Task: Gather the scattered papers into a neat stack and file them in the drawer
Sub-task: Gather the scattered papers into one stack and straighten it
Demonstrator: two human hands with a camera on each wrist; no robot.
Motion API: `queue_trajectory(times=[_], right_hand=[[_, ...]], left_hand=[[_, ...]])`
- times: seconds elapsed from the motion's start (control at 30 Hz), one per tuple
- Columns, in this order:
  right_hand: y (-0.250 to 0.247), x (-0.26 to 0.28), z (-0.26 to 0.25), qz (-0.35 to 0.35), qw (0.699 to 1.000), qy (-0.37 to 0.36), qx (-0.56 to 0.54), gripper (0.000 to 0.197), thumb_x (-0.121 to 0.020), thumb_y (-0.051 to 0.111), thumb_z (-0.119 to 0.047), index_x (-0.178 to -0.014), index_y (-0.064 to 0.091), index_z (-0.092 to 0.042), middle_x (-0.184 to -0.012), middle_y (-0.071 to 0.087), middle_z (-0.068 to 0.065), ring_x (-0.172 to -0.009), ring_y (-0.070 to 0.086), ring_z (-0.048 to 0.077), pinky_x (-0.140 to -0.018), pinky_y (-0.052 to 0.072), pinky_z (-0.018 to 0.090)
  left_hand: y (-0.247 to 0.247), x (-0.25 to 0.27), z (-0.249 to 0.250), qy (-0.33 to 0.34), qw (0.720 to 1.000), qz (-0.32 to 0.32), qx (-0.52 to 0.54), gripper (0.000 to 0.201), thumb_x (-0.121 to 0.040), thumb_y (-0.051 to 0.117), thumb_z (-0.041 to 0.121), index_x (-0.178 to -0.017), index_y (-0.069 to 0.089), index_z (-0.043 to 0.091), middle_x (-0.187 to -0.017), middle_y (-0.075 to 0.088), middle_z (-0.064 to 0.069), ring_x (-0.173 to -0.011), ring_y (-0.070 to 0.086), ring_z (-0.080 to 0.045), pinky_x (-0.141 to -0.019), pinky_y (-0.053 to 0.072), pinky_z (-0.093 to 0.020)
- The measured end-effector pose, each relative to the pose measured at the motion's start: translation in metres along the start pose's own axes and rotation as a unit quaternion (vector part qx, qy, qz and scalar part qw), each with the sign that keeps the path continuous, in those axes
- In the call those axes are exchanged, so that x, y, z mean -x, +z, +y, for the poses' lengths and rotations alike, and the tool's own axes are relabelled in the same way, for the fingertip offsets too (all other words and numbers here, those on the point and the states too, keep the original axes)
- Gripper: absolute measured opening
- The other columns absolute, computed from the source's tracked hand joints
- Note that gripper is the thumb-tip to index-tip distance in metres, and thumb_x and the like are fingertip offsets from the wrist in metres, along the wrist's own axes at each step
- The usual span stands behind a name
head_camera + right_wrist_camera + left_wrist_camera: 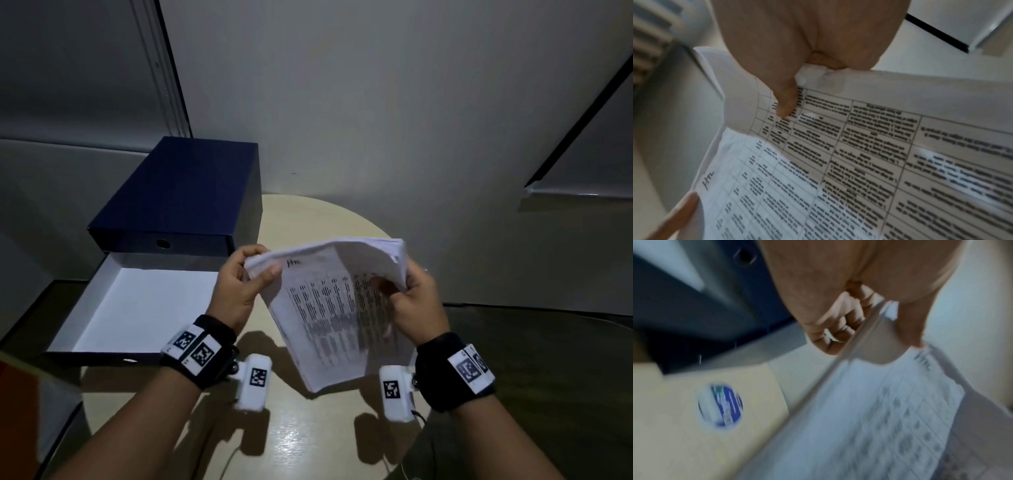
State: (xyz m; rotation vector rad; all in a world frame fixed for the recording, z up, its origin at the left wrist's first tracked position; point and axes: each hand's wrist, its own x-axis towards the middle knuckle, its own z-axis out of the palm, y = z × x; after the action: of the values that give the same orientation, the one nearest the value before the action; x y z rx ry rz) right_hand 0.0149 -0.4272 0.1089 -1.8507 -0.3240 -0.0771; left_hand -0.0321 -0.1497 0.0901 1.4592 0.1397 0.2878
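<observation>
I hold a stack of printed papers (337, 308) upright over the round table (308, 431), its lower edge near the tabletop. My left hand (246, 274) grips the stack's top left corner, thumb on the front sheet. My right hand (407, 291) grips the top right edge, where the sheets curl over. The right wrist view shows the papers (859, 162) with tables of text and my right thumb (787, 104) pressed on them. The left wrist view is blurred; the papers (869, 418) hang below my left fingers (838, 324). The white drawer (113, 308) stands pulled out to the left, with nothing visible inside it.
The drawer belongs to a dark blue box (178, 192) at the table's back left. A round sticker (720, 405) sits on the tabletop in the left wrist view. Grey walls rise behind, and a dark floor (548, 377) lies to the right.
</observation>
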Motion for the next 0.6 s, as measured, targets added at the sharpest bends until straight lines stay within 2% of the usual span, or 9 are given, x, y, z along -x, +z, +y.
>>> queue_trajectory(times=[0.03, 0.1, 0.17, 0.23, 0.3, 0.37, 0.47, 0.53, 0.6], right_hand=[[0.005, 0.001, -0.002, 0.025, 0.999, 0.008, -0.043, 0.036, -0.086, 0.066, 0.01, -0.1, 0.069, -0.023, -0.097, 0.074, 0.002, -0.09, 0.069, 0.016, -0.077, 0.059, 0.034], [0.015, 0.005, -0.003, 0.055, 0.992, 0.03, -0.11, 0.03, -0.089, 0.067, 0.002, -0.107, 0.066, -0.022, -0.104, 0.074, 0.005, -0.098, 0.07, 0.019, -0.082, 0.059, 0.035], [0.024, 0.013, 0.001, 0.053, 0.99, 0.064, -0.118, 0.031, -0.094, 0.064, -0.009, -0.123, 0.057, -0.018, -0.113, 0.071, 0.005, -0.107, 0.068, 0.02, -0.088, 0.059, 0.04], [0.03, 0.023, 0.008, 0.052, 0.991, 0.081, -0.098, 0.039, -0.095, 0.062, -0.015, -0.132, 0.049, -0.017, -0.119, 0.067, 0.001, -0.113, 0.064, 0.016, -0.095, 0.056, 0.044], [0.035, 0.033, 0.013, 0.048, 0.99, 0.091, -0.093, 0.044, -0.095, 0.062, -0.015, -0.136, 0.046, -0.018, -0.123, 0.065, -0.001, -0.116, 0.062, 0.013, -0.1, 0.053, 0.046], [0.037, 0.042, 0.017, 0.027, 0.992, 0.098, -0.08, 0.049, -0.094, 0.065, -0.016, -0.137, 0.043, -0.023, -0.126, 0.063, -0.004, -0.118, 0.061, 0.01, -0.102, 0.052, 0.045], [0.037, 0.045, 0.017, 0.041, 0.994, 0.076, -0.059, 0.05, -0.092, 0.068, -0.02, -0.134, 0.042, -0.027, -0.129, 0.06, -0.006, -0.121, 0.059, 0.01, -0.102, 0.052, 0.042], [0.036, 0.039, 0.011, 0.061, 0.995, 0.05, -0.058, 0.041, -0.094, 0.064, -0.014, -0.127, 0.046, -0.031, -0.124, 0.061, -0.009, -0.117, 0.06, 0.007, -0.097, 0.053, 0.034], [0.037, 0.035, 0.004, 0.068, 0.996, 0.032, -0.049, 0.034, -0.097, 0.058, -0.012, -0.115, 0.048, -0.038, -0.113, 0.062, -0.015, -0.105, 0.063, -0.001, -0.088, 0.056, 0.028]], left_hand=[[0.008, 0.002, 0.0, 0.0, 1.0, 0.003, 0.024, 0.043, -0.066, 0.085, 0.034, -0.103, 0.064, 0.025, -0.102, 0.071, 0.0, -0.091, 0.068, -0.013, -0.076, 0.057, -0.029], [0.022, 0.008, 0.0, -0.004, 1.0, 0.011, 0.0, 0.037, -0.079, 0.078, 0.017, -0.111, 0.059, 0.02, -0.102, 0.071, 0.005, -0.09, 0.068, 0.002, -0.078, 0.056, -0.02], [0.031, 0.012, -0.002, 0.008, 0.999, 0.023, -0.042, 0.038, -0.086, 0.067, 0.001, -0.117, 0.053, 0.017, -0.104, 0.067, 0.007, -0.087, 0.064, 0.013, -0.078, 0.052, -0.009], [0.032, 0.016, -0.007, 0.017, 0.998, 0.029, -0.058, 0.042, -0.087, 0.063, -0.005, -0.122, 0.051, 0.017, -0.106, 0.066, 0.007, -0.091, 0.063, 0.013, -0.081, 0.052, -0.009], [0.027, 0.021, -0.016, 0.016, 0.997, 0.028, -0.072, 0.046, -0.087, 0.067, 0.002, -0.125, 0.051, 0.022, -0.11, 0.066, 0.011, -0.098, 0.064, 0.007, -0.089, 0.053, -0.019], [0.022, 0.027, -0.026, 0.012, 0.996, 0.021, -0.088, 0.046, -0.083, 0.073, 0.023, -0.124, 0.051, 0.031, -0.111, 0.067, 0.013, -0.103, 0.064, 0.001, -0.09, 0.054, -0.028], [0.018, 0.031, -0.026, 0.016, 0.997, 0.021, -0.068, 0.053, -0.077, 0.072, 0.044, -0.124, 0.053, 0.027, -0.119, 0.067, 0.007, -0.113, 0.063, -0.014, -0.095, 0.052, -0.04], [0.018, 0.026, -0.023, 0.038, 0.995, 0.022, -0.092, 0.043, -0.081, 0.07, 0.041, -0.118, 0.053, 0.029, -0.113, 0.066, 0.017, -0.11, 0.063, -0.011, -0.094, 0.051, -0.033], [0.021, 0.02, -0.018, 0.063, 0.99, 0.02, -0.124, 0.025, -0.089, 0.067, 0.025, -0.109, 0.052, 0.029, -0.099, 0.066, 0.023, -0.098, 0.063, -0.005, -0.087, 0.05, -0.023]])
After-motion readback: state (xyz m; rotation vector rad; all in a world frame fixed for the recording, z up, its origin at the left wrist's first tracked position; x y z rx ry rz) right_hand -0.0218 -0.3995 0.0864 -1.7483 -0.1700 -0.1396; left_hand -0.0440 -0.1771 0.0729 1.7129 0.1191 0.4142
